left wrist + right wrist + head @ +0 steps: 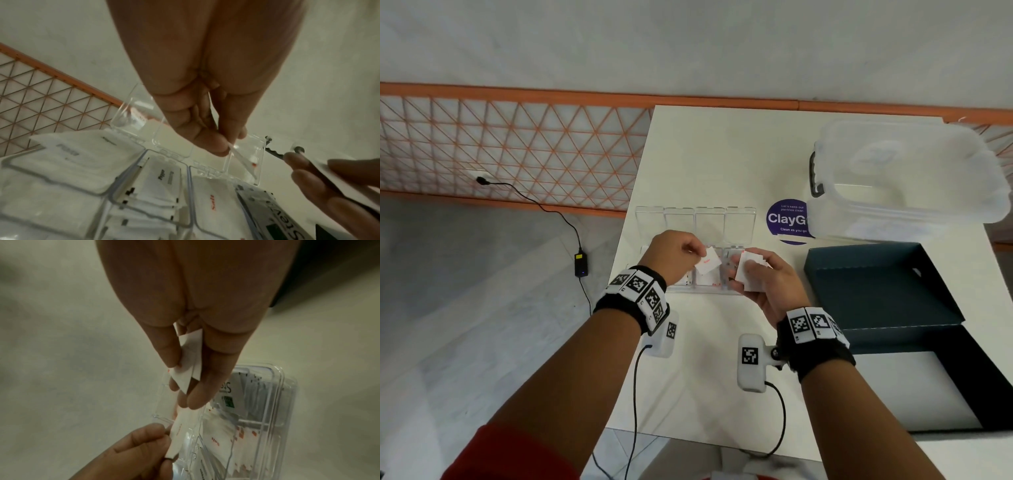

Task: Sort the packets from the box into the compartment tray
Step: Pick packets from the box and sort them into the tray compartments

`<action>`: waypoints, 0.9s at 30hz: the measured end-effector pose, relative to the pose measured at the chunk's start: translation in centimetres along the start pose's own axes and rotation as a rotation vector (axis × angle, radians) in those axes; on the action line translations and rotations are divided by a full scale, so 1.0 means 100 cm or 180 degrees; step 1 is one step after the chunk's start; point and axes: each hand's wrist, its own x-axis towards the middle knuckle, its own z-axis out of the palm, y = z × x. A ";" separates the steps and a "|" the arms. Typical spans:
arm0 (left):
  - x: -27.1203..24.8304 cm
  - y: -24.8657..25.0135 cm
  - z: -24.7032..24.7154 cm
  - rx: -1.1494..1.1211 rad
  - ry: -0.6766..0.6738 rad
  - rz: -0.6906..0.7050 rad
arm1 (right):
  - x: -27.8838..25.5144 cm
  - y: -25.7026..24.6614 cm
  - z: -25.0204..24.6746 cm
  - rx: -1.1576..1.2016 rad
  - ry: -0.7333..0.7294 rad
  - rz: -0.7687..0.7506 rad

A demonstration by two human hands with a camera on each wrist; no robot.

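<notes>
Red-printed packet pinched by left hand over compartment tray; right hand grips spare packets; next, probably drop it into the red-print compartment.

Compartment tray sits mid-frame on the worktop, lids tipped back toward the top of frame. Right of it the box; above the box, upper right, a tub, with a sticker tucked under its left edge.
</notes>
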 end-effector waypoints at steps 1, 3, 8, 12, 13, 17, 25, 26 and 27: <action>0.000 -0.001 0.001 0.0015 0.0023 -0.0030 | -0.001 0.000 -0.001 -0.0072 0.0053 -0.0007; -0.001 -0.003 0.003 0.0023 0.0064 -0.0100 | -0.001 0.000 -0.002 -0.0218 0.0172 0.0007; -0.005 -0.010 0.015 -0.0127 0.0372 -0.0279 | -0.002 -0.001 -0.002 -0.0241 0.0301 0.0041; -0.007 -0.011 0.030 -0.0045 0.0424 -0.0315 | 0.001 0.000 -0.002 -0.0381 0.0420 0.0040; -0.006 -0.011 0.033 0.0100 0.0374 -0.0269 | 0.001 0.000 -0.002 -0.0391 0.0468 0.0065; -0.003 -0.011 0.042 0.1237 0.0146 -0.0045 | 0.005 0.000 -0.001 -0.0442 0.0589 0.0185; -0.002 -0.016 0.038 0.1500 -0.0251 0.0587 | 0.005 0.001 0.000 -0.0451 0.0679 0.0209; -0.001 -0.016 0.038 0.1431 -0.0210 0.0588 | 0.005 0.001 0.000 -0.0439 0.0684 0.0195; -0.001 -0.014 0.037 0.1295 -0.0123 0.0594 | 0.005 0.000 0.000 -0.0414 0.0681 0.0189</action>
